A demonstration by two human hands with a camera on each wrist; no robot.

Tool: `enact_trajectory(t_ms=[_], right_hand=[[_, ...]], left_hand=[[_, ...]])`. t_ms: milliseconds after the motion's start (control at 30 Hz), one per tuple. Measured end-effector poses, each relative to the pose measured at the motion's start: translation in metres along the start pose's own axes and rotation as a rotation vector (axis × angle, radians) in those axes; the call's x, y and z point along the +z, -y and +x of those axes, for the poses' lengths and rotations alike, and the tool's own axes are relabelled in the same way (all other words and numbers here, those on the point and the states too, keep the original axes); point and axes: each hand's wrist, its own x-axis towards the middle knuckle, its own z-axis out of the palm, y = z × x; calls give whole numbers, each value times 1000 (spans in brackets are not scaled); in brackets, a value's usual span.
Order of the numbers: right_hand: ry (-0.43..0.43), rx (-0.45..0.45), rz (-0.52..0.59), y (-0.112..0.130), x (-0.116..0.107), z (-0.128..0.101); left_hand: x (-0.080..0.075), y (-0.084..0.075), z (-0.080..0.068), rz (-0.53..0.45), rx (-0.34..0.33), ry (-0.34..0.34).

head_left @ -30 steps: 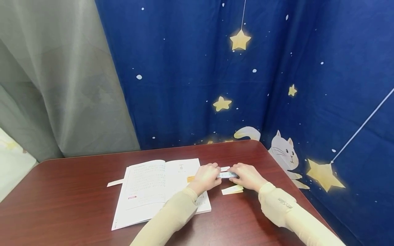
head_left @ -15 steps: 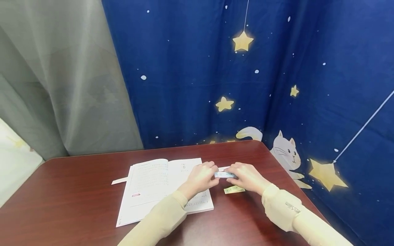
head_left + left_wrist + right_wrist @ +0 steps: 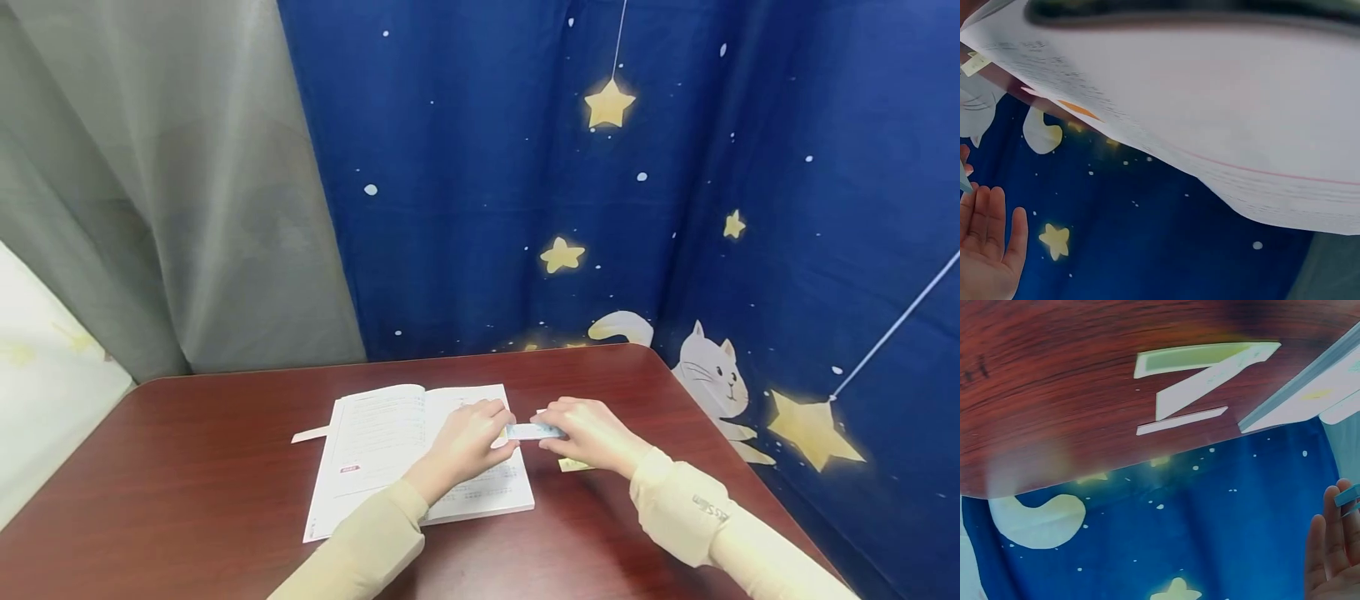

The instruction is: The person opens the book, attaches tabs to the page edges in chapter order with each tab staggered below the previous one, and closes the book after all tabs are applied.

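Both hands hold a light blue paper strip (image 3: 531, 431) stretched between them, near the book's right edge. My left hand (image 3: 463, 437) pinches its left end over the right page of the open book (image 3: 378, 437). At the other end, my right hand (image 3: 588, 431) pinches it above the table. Under and behind that hand lie a yellow strip (image 3: 574, 465) and a white strip (image 3: 1200, 387), mostly hidden in the head view. An orange strip (image 3: 1079, 110) lies on the book, mostly covered by my left hand in the head view. The blue strip's tip (image 3: 1346, 496) shows at the right wrist view's edge.
A pale strip (image 3: 310, 434) sticks out of the book's left side. Beside the white strip, a thin pinkish strip (image 3: 1182, 420) lies on the dark red wooden table (image 3: 202, 467). Behind hang a grey curtain (image 3: 247, 208) and a blue star-patterned curtain (image 3: 480, 183).
Both hands have moved left with the blue strip, so the left hand is further over the right page. The head view has turned slightly left. The yellow strip is now more covered.
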Motion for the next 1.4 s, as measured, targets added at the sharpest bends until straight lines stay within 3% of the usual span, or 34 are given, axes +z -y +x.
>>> enact_trajectory(t_ms=[867, 1400], right_hand=[[5, 58, 16, 6, -6, 7], [6, 55, 35, 11, -8, 12]], left_hand=[[-11, 13, -24, -39, -41, -51], [-12, 14, -33, -36, -61, -33]])
